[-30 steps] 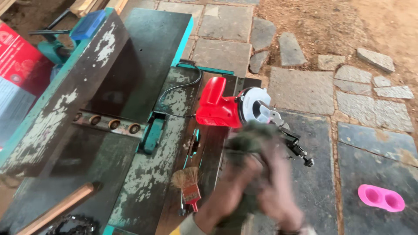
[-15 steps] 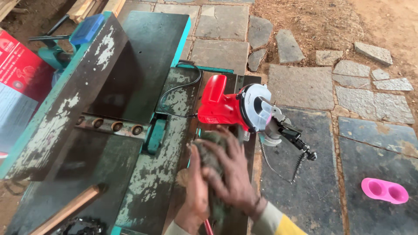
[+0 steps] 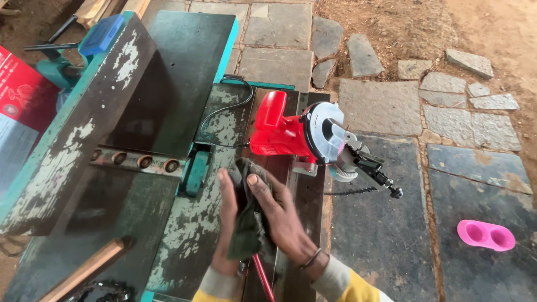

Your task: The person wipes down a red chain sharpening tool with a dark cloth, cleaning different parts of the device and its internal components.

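A dark greenish rag point(image 3: 250, 223) is pressed between my two hands, low in the middle of the view. My left hand point(image 3: 225, 218) lies flat against its left side. My right hand point(image 3: 282, 219) covers its right side, thumb pointing up. Just beyond the hands stands a red electric grinder point(image 3: 282, 133) with a round white guard point(image 3: 323, 133) and a black clamp arm point(image 3: 372, 170), mounted on a dark wooden board point(image 3: 305, 201). A red-handled tool point(image 3: 262, 278) sticks out below the rag.
A worn green metal woodworking machine point(image 3: 140, 112) fills the left side. A black cable point(image 3: 224, 109) loops across it. A wooden handle point(image 3: 84, 271) and a saw chain point(image 3: 103, 292) lie bottom left. On the stone-slab floor at right lies a pink two-hollow tray point(image 3: 485, 235).
My hands with the rag moved left from beside the grinder onto the bench and now hold still. The paintbrush seen earlier is hidden under them.
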